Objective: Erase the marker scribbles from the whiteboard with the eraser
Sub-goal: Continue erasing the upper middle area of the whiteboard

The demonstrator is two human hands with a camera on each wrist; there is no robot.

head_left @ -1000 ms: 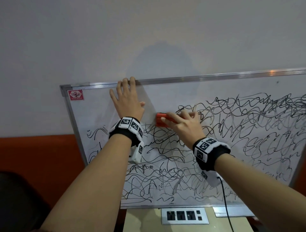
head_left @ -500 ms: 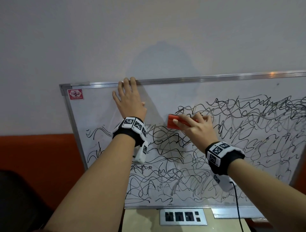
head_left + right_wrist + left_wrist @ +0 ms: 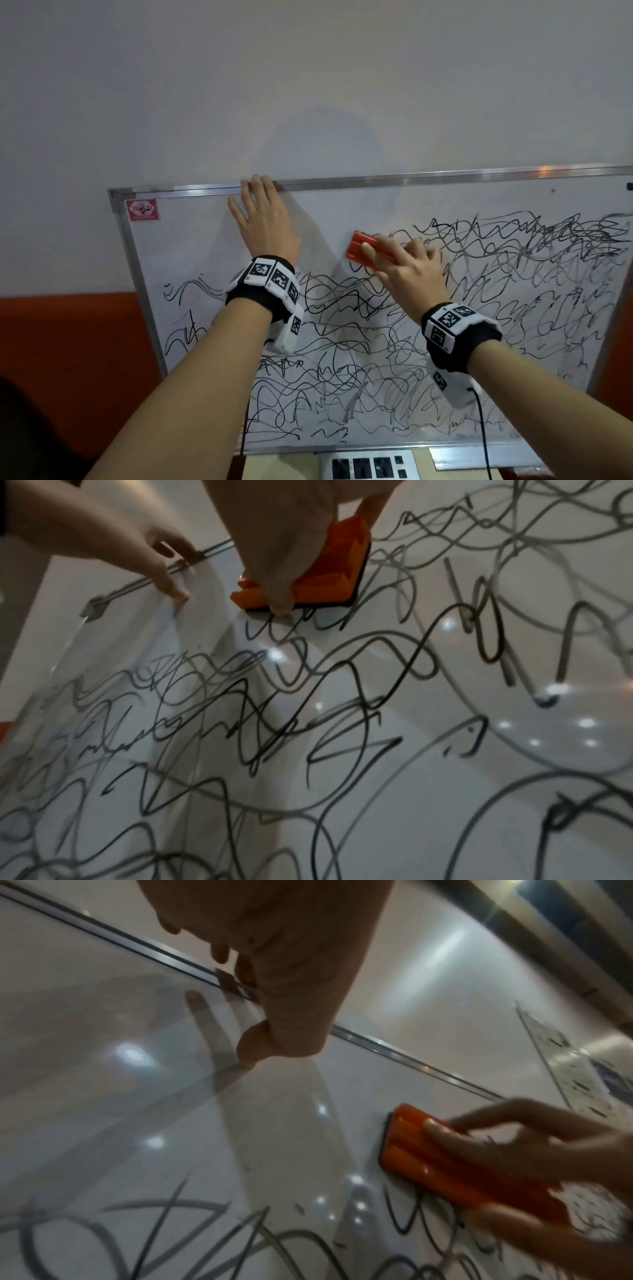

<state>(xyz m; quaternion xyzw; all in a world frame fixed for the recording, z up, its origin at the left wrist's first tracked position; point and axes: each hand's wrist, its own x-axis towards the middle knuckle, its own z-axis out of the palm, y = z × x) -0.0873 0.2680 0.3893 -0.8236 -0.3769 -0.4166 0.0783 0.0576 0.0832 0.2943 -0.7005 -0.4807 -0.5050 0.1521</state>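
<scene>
A whiteboard with a metal frame leans against the wall, covered in black marker scribbles except for a wiped band along the upper left. My right hand grips an orange eraser and presses it flat on the board at the top edge of the scribbles. In the left wrist view the eraser shows a dark felt underside on the board, and in the right wrist view the eraser lies under my fingers. My left hand lies flat on the wiped area, fingertips at the top frame.
A red sticker marks the board's top left corner. Below the board sits a white power strip on a beige surface. A black cable hangs from my right wrist. An orange-red surface lies left of the board.
My right hand has slid the eraser to the right along the top of the scribbles, leaving a wider wiped patch. The left hand has stayed in place on the board.
</scene>
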